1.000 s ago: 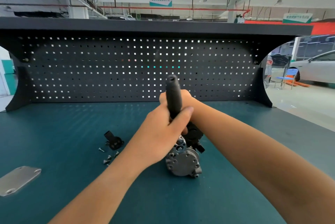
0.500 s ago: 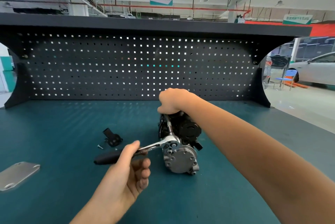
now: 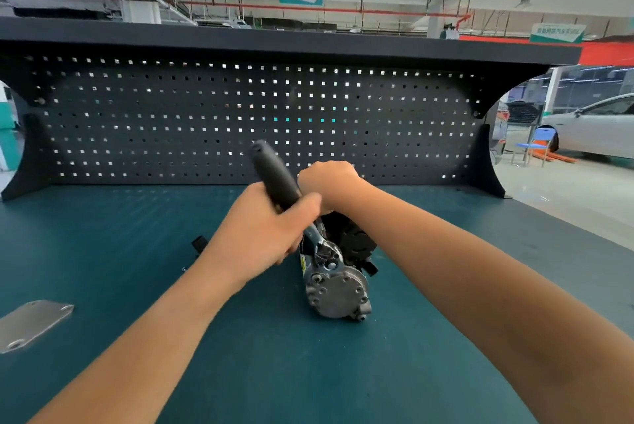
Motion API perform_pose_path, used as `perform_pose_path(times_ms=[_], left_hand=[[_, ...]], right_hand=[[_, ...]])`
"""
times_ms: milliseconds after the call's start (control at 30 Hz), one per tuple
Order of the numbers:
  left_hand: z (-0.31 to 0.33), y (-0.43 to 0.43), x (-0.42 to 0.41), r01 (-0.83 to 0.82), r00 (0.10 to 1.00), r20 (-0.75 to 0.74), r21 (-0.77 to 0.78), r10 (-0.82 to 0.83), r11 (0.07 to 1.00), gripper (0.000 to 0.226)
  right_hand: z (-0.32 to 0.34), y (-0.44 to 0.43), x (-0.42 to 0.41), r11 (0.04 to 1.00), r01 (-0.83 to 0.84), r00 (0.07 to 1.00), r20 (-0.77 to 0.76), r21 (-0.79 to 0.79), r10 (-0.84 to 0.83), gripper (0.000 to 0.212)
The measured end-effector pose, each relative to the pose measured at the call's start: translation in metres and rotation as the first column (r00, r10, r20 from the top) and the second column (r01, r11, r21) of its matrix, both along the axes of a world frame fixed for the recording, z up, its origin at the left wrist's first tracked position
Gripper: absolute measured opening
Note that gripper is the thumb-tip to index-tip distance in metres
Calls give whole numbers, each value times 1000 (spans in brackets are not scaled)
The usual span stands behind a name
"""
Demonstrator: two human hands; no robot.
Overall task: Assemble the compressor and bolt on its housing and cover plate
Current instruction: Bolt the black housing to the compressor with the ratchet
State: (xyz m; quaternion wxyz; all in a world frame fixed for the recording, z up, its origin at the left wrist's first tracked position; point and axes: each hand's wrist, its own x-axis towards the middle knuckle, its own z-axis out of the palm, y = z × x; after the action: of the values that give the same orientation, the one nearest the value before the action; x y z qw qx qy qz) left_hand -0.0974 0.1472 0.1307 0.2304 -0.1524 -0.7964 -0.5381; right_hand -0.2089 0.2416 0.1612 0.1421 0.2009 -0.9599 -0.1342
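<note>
- The compressor lies on its side in the middle of the bench, its silver end cap facing the viewer.
- The left hand is wrapped tight round the black handle of a ratchet. The ratchet's head sits on the compressor's upper side, and the handle tilts up and away.
- The right hand is curled over the compressor's far end, bracing it.
- Risk: under a hard pull the socket could slip off its bolt, rounding the head or driving the left knuckles into the right hand just beside the handle.
- Risk: the rounded body may roll if the bracing grip slackens.
- The cover plate lies well apart at the bench's left edge, not yet fitted.
- A loose bolt near the left forearm could be swept off.
</note>
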Motion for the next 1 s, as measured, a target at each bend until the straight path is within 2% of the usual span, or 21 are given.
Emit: perform_pose_path(times_ms=[67,100,167,233,267,300,333,400,467,533,567,600,633,700,733,800,900,1000], left_hand=[[-20,-6,6,0,993,114,283,-34,959,36],[-31,-9,10,-11,978,190,442,-81,897,35],[-53,-12,15,-67,927,307,702,-216,709,31],[-66,-11,17,-143,874,355,840,-332,523,38],[-69,-10,16,-170,865,356,871,-353,462,43],[-69,-9,15,-183,870,354,878,-342,441,44],[-68,-8,15,-180,887,347,866,-303,467,39],[-62,-8,15,-138,935,301,795,-187,590,31],[-55,-10,16,-94,969,229,684,-90,723,31],[-48,-11,16,-74,983,180,588,-41,805,32],[-45,-11,16,-68,985,168,559,-33,827,31],[-43,-11,16,-64,987,161,539,-28,840,31],[-42,-11,16,-60,987,156,528,-27,847,31],[-41,-11,15,-57,988,153,522,-28,851,31],[-40,-11,15,-59,988,152,523,-25,850,31],[-40,-11,13,-62,990,142,518,-15,853,31],[-39,-12,10,-52,995,101,478,4,877,31],[-35,-13,8,-47,999,43,377,33,925,31]], right_hand=[[-1,1,-1,999,-6,1000,-19,39,7,25],[-1,1,-2,999,-3,1000,-18,49,4,28],[-1,0,-3,998,-1,1000,-11,55,1,30],[0,-2,-4,998,-1,1000,1,60,1,31],[1,-2,-3,999,-5,1000,7,53,5,31],[1,-1,-3,999,-13,1000,16,32,12,31],[2,0,-3,1000,-27,999,30,-10,27,34],[3,9,1,979,-69,995,56,-190,81,44],[2,27,8,868,-135,988,0,-478,154,48],[-3,51,14,725,-166,986,-87,-669,145,40],[-7,65,18,693,-139,990,-77,-707,120,31],[-13,79,22,679,-81,994,-9,-729,109,23],[-20,92,28,665,2,986,114,-747,125,24],[-33,110,38,597,181,886,392,-782,246,37],[-39,116,43,548,232,825,461,-804,327,35],[-46,119,46,494,212,781,450,-843,432,27],[-49,113,44,510,113,854,346,-853,389,29],[-51,109,44,526,59,886,287,-848,363,30]])
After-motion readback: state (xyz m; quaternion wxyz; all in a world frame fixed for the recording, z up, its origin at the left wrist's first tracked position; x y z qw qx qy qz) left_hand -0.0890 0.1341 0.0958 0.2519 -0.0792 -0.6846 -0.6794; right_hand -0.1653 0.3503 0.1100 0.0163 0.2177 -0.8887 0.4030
